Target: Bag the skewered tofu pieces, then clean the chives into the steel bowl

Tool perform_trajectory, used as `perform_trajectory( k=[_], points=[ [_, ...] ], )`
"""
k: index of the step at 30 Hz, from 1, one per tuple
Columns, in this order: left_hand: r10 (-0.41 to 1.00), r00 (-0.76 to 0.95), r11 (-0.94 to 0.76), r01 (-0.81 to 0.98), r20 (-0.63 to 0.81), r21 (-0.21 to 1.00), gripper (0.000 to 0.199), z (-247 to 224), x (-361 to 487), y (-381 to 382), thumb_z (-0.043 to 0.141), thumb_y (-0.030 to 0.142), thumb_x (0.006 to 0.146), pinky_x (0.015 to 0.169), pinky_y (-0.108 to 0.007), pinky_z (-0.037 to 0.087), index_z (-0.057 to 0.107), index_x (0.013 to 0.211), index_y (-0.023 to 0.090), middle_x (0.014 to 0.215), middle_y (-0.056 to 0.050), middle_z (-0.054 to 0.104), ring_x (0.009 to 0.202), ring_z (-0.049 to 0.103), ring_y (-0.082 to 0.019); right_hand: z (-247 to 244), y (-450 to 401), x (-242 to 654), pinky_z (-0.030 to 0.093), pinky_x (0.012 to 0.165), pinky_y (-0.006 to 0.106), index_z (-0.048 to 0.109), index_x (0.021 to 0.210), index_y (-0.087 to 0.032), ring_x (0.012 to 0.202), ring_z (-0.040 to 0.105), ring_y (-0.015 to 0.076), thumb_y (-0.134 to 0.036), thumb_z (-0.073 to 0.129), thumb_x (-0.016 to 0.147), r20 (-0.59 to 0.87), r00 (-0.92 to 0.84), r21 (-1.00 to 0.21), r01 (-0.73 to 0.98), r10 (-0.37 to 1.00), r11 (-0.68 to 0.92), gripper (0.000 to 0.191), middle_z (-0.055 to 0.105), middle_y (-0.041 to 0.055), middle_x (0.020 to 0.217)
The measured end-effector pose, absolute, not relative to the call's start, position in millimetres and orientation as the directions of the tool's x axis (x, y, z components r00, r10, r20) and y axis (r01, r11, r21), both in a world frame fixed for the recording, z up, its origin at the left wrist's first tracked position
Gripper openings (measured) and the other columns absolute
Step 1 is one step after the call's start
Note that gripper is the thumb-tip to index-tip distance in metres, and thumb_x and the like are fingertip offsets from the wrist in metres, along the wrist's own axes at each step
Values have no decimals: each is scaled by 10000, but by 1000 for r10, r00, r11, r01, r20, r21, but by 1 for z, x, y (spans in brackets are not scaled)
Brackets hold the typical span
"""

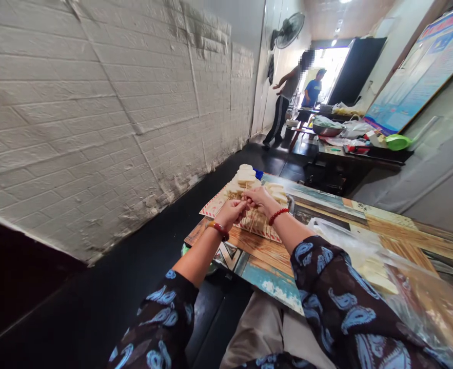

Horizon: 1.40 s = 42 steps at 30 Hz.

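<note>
My left hand [232,212], a bangle on its wrist, is closed with its fingertips pinched close to the other hand. My right hand [260,199], wearing a red bead bracelet, is also closed, and its fingertips meet the left ones. What either pinch holds is too small to make out. Under and behind the hands, pale sliced pieces [246,174] lie heaped with several thin wooden sticks [254,221] on a red-and-white edged sheet [210,206] at the far left of the patterned table [267,253].
Clear plastic bags [411,287] with pale pieces lie at the table's right. A white brick-pattern wall [95,128] runs along the left. Farther back, two people stand near a cluttered table holding a metal bowl [327,128] and a green strainer [398,142].
</note>
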<state>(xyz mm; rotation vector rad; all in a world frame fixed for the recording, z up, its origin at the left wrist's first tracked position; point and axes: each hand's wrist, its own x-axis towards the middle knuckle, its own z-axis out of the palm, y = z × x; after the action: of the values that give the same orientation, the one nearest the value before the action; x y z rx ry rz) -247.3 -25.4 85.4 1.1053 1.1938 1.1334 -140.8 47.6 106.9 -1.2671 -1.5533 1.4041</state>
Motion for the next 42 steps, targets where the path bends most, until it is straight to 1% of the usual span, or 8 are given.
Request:
perform_trajectory(
  k=[15,21,26,30,34,38,40,42],
  points=[
    [997,63,49,-5,-48,999,462,105,-237,-61,677,581,714,419,-195,162,620,776,128,515,51,482,404,331,-40,169,28,-80,314,343,115,602,552,-113,361,415,15,-16,624,762,-14,-175,-993,120,985,7,232,555,-30,450],
    [975,170,-174,186,143,967,428,123,-190,-69,665,562,750,494,-221,332,666,813,138,645,4,580,515,461,-83,220,-38,24,324,333,108,673,652,-104,390,443,14,-95,730,758,45,-152,-983,167,987,71,120,607,-18,526],
    [878,315,-462,363,360,809,480,142,-137,-83,633,523,827,683,-292,476,672,1106,134,980,-95,668,835,610,-186,248,-119,105,317,338,101,701,743,-111,416,453,8,-223,786,761,66,-58,-973,219,996,78,141,625,-15,586],
    [702,495,-710,422,512,564,622,149,-82,-116,680,563,791,891,-411,502,591,1247,150,1165,-142,606,1049,592,-265,243,-183,159,312,338,120,715,786,-120,422,444,16,-390,840,693,22,8,-964,267,1000,20,312,608,-17,592],
    [570,676,-822,473,468,317,803,141,-20,-142,771,562,712,991,-515,441,500,1344,147,1294,-192,542,1178,519,-352,226,-227,206,312,337,151,731,835,-131,428,446,36,-541,808,677,-33,68,-947,316,997,-53,446,618,8,625],
    [543,762,-838,521,354,163,381,129,19,-140,739,185,752,902,-477,432,635,1118,169,1149,-167,604,1052,556,-332,210,-253,241,343,352,173,740,889,-149,448,460,56,-615,762,693,-71,109,-935,339,991,-104,506,633,33,668],
    [543,773,-840,493,328,227,112,125,22,-131,628,86,788,827,-407,427,662,824,186,923,-106,624,882,574,-259,203,-262,251,338,345,178,739,884,-156,442,451,59,-642,764,667,-91,123,-944,305,988,-125,533,625,35,660],
    [606,705,-785,456,368,420,197,128,16,-120,590,87,801,729,-331,412,599,634,192,733,-47,567,714,525,-185,197,-270,258,328,335,186,740,859,-166,422,431,57,-650,779,632,-113,118,-957,254,987,-140,536,618,34,649]
  ],
)
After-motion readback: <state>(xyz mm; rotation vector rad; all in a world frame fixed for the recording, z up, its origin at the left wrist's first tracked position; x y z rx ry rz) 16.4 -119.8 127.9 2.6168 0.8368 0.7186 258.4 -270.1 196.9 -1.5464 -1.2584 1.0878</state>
